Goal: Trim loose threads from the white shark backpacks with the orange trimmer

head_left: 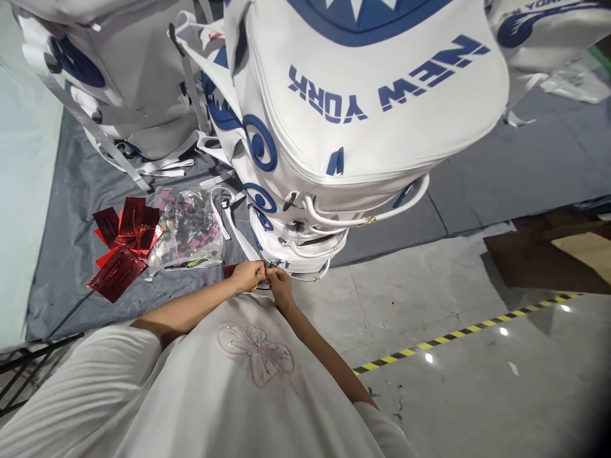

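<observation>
My left hand (249, 275) is closed at the lower edge of a stack of white backpacks (305, 245). A dark red hang tag (230, 271) sticks out from its far side, and a bit of yellow-orange cord shows below the fingers. Fingertips almost meeting it, my right hand (280, 286) pinches something small at the lowest bag's front; the fingers hide what it is. The top backpack (405, 127) carries blue "NEW YORK" lettering and a white corded handle. To the left lie several red hang tags (117, 273) with cords, beside a clear plastic bag (188, 222) of small dark and pink pieces.
Another pile of white backpacks (143, 83) stands at the back left, straps hanging onto the grey-covered table (71, 210). More bags (548, 38) are at the upper right. Cardboard (539, 257) lies on the right, near yellow-black floor tape (463, 331).
</observation>
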Motion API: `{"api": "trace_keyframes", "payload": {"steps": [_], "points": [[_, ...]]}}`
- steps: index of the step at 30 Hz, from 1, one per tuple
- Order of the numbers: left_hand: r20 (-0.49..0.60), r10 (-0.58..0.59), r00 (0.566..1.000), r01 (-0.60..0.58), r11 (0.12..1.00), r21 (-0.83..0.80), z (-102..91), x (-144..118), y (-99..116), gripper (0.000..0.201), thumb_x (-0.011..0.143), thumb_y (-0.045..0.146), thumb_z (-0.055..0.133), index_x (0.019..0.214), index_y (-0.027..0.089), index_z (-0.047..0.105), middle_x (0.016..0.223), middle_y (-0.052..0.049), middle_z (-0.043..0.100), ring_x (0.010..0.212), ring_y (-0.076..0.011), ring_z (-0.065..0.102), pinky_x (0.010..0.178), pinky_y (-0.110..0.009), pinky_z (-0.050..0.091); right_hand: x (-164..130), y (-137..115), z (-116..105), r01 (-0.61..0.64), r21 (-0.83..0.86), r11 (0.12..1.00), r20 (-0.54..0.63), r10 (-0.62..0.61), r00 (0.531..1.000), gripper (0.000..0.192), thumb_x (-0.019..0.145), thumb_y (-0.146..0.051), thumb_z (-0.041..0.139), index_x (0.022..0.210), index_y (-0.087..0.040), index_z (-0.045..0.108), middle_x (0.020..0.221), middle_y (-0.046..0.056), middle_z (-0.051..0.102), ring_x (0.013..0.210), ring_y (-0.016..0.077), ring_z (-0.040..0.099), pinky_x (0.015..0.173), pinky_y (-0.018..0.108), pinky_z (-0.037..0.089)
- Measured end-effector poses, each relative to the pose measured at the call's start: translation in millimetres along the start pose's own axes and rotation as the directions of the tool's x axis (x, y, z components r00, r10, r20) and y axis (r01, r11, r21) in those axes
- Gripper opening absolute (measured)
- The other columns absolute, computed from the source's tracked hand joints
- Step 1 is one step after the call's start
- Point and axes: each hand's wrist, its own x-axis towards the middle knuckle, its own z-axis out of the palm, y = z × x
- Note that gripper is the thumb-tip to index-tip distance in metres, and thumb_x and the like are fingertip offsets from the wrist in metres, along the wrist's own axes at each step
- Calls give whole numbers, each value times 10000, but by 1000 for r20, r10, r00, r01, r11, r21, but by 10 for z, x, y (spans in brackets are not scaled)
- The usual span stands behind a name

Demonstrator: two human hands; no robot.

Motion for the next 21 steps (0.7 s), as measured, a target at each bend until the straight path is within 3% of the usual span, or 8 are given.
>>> {"api": "trace_keyframes", "payload": {"steps": [7,16,21], "points": [[-6,-38,999,38,998,46,25,-29,102,174,862,328,580,882,240,728,884,-42,738,882,-197,672,766,-262,465,-24,-14,-60,83,-68,994,51,-80,996,388,649,-580,659,630,-200,580,517,-30,493,547,136,452,505,257,341],[10,-79,997,79,996,29,34,-24,157,178,835,294,577,829,228,742,788,-46,732,753,-191,688,661,-263,493,13,6,-101,83,-93,992,63,-77,995,342,631,-545,675,641,-219,573,455,-51,434,456,130,387,458,269,299],[-40,-95,995,97,994,53,40,-57,194,212,852,309,560,991,208,684,947,-96,739,897,-235,699,740,-305,515,29,-4,-136,45,-83,996,90,-38,995,378,602,-577,671,683,-218,586,450,-62,428,437,114,355,446,258,285]]}}
